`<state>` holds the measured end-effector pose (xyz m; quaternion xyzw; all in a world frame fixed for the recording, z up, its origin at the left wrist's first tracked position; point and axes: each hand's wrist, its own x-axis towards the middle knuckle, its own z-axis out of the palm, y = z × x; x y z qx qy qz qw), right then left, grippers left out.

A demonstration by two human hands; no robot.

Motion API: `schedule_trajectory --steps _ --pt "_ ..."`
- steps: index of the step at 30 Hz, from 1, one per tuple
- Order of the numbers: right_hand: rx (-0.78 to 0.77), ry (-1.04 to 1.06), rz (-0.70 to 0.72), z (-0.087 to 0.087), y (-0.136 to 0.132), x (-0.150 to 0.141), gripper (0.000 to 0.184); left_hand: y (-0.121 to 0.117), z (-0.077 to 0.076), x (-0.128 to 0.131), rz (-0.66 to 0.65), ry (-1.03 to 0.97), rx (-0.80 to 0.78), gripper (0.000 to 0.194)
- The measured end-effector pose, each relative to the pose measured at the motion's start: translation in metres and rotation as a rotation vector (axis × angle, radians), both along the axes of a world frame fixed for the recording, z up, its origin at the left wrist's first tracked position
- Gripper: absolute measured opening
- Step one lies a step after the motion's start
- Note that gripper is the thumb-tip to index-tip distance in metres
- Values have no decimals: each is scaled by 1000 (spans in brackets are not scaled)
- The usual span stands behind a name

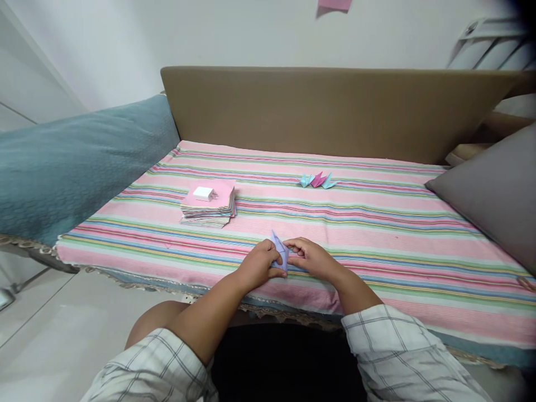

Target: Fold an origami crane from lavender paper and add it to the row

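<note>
A small lavender piece of folded origami paper (280, 249), pointed at the top, is between my two hands just above the striped cloth. My left hand (263, 261) grips its left side and lower end, thumb near the bottom corner. On the other side, my right hand (309, 257) has its curled fingertips against the paper's right edge. Farther back stand three folded paper cranes: a light blue one (306, 180), a magenta one (319, 180) and another light blue one (329, 182).
A stack of coloured square paper (207, 215) lies left of my hands, a white charger plug (204, 194) on top. The striped cloth (377, 223) covers a sofa seat. A brown backrest (335, 111) rises behind, a grey cushion (498, 190) is at right, a teal-covered armrest (96, 145) at left.
</note>
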<state>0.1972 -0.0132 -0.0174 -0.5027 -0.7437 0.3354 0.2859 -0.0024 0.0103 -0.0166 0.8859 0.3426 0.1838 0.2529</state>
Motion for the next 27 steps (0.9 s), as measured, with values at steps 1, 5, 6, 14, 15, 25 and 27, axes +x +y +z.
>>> schedule_trajectory --steps 1,5,6,14,15,25,27 --pt "-7 4 -7 0 0 0 39 0 1 0 3 2 -10 21" --pt "-24 15 -17 1 0 -1 38 -2 5 1 13 2 -5 10" --pt "-23 14 -17 1 0 -1 38 -3 6 1 11 -1 7 9" --pt "7 -10 -14 1 0 -2 38 -7 4 2 24 3 61 24" --pt "12 -15 -19 0 0 -3 38 -7 4 2 21 3 59 25" --pt "36 -33 -73 -4 0 -5 38 0 7 -3 -37 -18 -11 9" --pt "34 -27 -76 -4 0 -5 38 -1 6 -2 -18 -18 -8 8"
